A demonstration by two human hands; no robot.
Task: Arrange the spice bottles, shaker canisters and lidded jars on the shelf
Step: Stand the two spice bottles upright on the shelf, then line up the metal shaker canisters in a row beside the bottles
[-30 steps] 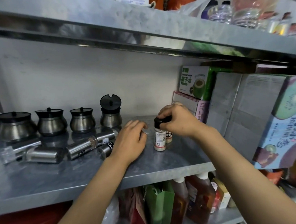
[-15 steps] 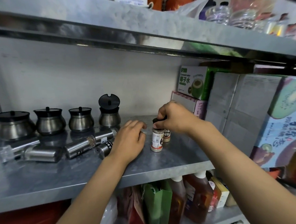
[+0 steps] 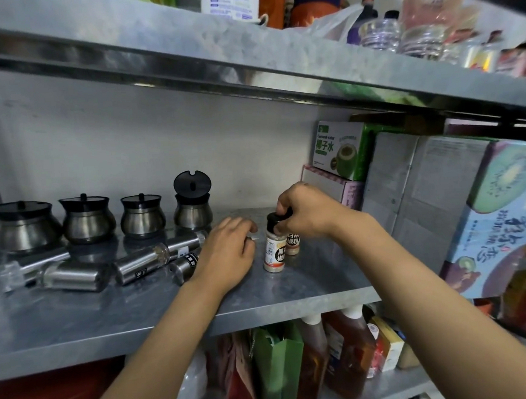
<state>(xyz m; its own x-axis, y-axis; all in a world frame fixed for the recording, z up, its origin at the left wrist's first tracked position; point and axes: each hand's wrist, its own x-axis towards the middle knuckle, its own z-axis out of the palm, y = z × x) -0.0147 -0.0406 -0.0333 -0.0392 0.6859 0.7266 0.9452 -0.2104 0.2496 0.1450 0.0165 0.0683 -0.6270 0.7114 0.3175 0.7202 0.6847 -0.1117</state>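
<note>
Right hand (image 3: 306, 210): fingers curled round the black cap of a spice bottle (image 3: 274, 247), gripping it from above. Bottle upright on the metal shelf (image 3: 77, 321), orange-and-white label facing out. A second, smaller spice bottle (image 3: 293, 244) stands just behind it at about 2 o'clock, partly under the same hand; whether the hand touches it cannot be told.

Left hand (image 3: 225, 258): at 9 o'clock from the gripped bottle, palm down on the shelf, fingers loosely bent and holding nothing. It lies over the near end of a dark-labelled shaker canister (image 3: 185, 265).

Out toward 9 o'clock from the left hand: three more steel shaker canisters lying on their sides, one with a clear middle section (image 3: 154, 260), a stubby one (image 3: 74, 276), and a long slim one (image 3: 33, 266) farthest left.

Toward 10 to 11 o'clock, along the back wall: a row of four lidded jars, steel with black lids. The rightmost jar (image 3: 193, 209) has its lid tipped up; the next three (image 3: 143, 218) (image 3: 87, 222) (image 3: 24, 230) are closed.

At 2 to 3 o'clock of the right hand: stacked boxes, a green coconut-water box (image 3: 342, 150) on a pink one (image 3: 335, 186), and a large kiwi-printed box (image 3: 499, 214) beyond.
</note>
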